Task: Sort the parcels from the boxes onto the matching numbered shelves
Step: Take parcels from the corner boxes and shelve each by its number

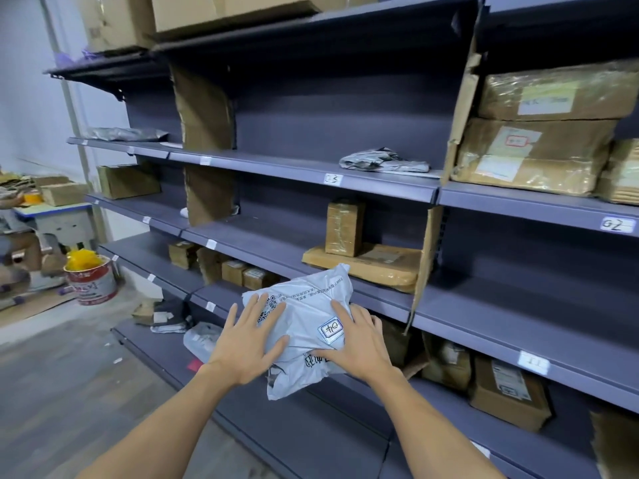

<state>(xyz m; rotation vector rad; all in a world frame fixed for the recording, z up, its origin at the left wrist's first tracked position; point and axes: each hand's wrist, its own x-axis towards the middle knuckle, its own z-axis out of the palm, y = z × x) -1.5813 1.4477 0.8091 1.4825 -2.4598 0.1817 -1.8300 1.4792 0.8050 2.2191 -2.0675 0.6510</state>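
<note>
Grey parcel (307,316): in front of and below the flat brown parcel (363,267), with its upper corner crossing that parcel's front edge. A handwritten label (331,329) faces up.
Left hand (247,340): below-left of the flat brown parcel — fingers spread straight and pressed flat on the grey parcel.
Right hand (356,344): directly below the flat brown parcel — fingers spread flat beside the label, thumb lying along a fold.
Small taped box (344,228): upright on the flat brown parcel.

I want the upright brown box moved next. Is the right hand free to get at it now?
Probably not yet: the right hand rests on the grey parcel, though nothing blocks the upright brown box above.
</note>
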